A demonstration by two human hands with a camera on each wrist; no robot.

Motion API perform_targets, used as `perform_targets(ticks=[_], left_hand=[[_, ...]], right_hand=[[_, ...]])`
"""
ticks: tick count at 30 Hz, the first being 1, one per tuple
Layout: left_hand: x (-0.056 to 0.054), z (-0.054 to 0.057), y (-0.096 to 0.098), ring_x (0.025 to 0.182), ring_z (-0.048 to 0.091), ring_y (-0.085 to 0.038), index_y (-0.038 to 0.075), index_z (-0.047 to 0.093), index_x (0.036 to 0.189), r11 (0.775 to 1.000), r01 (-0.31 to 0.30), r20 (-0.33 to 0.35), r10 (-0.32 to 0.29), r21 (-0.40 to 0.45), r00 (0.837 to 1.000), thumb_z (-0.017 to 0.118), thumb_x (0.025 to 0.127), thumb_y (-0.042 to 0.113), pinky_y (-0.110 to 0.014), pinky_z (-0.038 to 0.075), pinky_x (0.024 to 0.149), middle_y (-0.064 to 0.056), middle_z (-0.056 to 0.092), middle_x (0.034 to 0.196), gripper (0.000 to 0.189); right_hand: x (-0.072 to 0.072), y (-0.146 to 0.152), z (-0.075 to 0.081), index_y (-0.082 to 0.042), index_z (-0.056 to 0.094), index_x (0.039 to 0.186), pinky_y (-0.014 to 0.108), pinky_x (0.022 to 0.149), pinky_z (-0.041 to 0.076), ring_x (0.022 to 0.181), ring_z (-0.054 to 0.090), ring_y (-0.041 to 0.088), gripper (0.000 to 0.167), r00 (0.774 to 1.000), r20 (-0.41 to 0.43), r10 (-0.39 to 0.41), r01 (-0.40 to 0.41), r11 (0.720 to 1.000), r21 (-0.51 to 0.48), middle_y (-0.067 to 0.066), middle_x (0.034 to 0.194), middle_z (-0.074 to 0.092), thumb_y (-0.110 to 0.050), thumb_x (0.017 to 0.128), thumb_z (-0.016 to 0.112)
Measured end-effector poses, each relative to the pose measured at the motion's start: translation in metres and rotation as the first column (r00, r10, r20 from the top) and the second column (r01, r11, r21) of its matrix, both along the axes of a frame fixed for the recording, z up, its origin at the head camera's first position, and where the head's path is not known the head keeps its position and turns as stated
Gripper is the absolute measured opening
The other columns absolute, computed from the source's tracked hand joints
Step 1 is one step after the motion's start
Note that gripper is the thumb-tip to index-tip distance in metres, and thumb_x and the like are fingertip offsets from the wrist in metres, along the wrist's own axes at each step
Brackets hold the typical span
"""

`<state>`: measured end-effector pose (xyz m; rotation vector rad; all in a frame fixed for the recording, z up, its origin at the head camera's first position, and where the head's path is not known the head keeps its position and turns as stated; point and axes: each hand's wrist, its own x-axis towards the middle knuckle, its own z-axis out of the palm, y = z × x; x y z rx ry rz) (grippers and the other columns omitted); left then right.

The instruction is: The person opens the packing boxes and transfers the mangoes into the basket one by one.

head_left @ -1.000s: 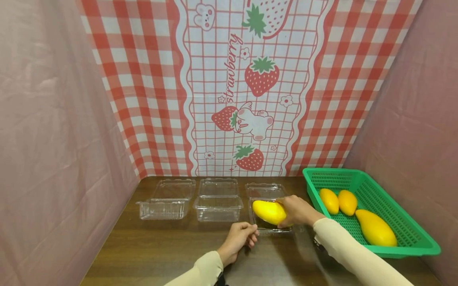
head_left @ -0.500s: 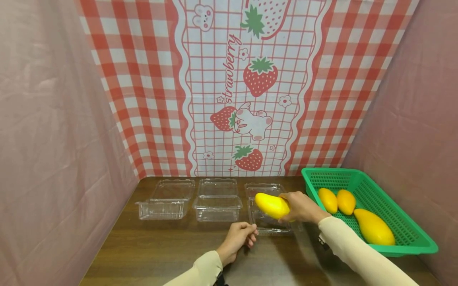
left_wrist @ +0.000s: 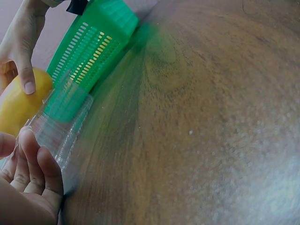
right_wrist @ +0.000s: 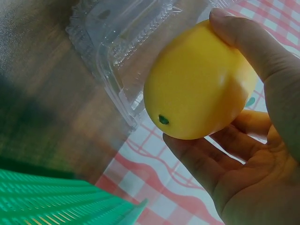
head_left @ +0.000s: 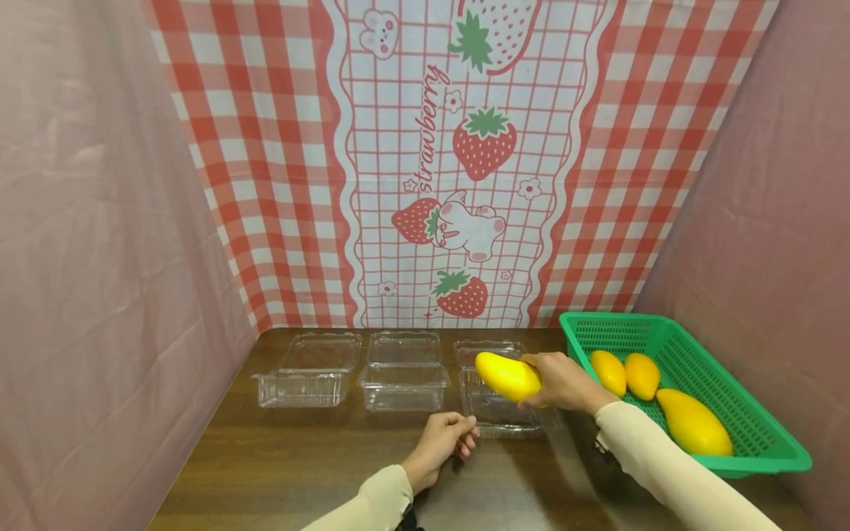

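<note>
Above the right-hand clear plastic clamshell container, my right hand grips a yellow mango. The right wrist view shows the thumb on one side of the mango and the fingers on the other; a small dark green stem spot faces that camera. The mango is tilted, its free end pointing up and left. My left hand is low at the container's front left corner, thumb and index finger pinching its rim. In the left wrist view, the other fingers of the left hand are loosely curled.
A green slotted basket on the right holds two small mangoes and one larger mango. Two more open clamshells, a middle container and a left container, stand left of the hands. Checked cloth hangs behind the brown table.
My right hand has lifted the mango up out of the right-hand container and slightly to the right. The left hand stays at the container's corner.
</note>
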<state>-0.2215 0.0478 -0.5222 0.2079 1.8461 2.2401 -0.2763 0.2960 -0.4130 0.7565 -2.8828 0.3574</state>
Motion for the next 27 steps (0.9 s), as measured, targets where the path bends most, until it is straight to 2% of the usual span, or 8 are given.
perform_targets(ticks=[11, 27], left_hand=[[-0.001, -0.001, 0.0, 0.053, 0.053, -0.007, -0.005, 0.07, 0.089, 1.0, -0.003, 0.001, 0.003, 0.0, 1.0, 0.064, 0.102, 0.014, -0.019, 0.047, 0.05, -0.003, 0.064, 0.071, 0.023], [0.0, 0.0, 0.0, 0.053, 0.053, -0.007, -0.005, 0.069, 0.089, 1.0, -0.004, -0.001, 0.004, 0.0, 1.0, 0.064, 0.101, 0.014, -0.018, 0.047, 0.05, -0.003, 0.063, 0.071, 0.023]], right_hand=[[0.0, 0.004, 0.005, 0.001, 0.067, 0.123, 0.038, 0.07, 0.052, 0.079, 0.059, 0.014, 0.08, 1.0, -0.019, 0.013, -0.013, 1.0, -0.006, 0.004, 0.1, 0.072, -0.046, 0.065, 0.097], [0.001, 0.013, 0.012, 0.002, 0.067, 0.124, 0.037, 0.071, 0.051, 0.08, 0.059, 0.015, 0.078, 1.0, -0.022, -0.012, 0.012, 1.0, -0.014, 0.004, 0.101, 0.071, -0.043, 0.068, 0.096]])
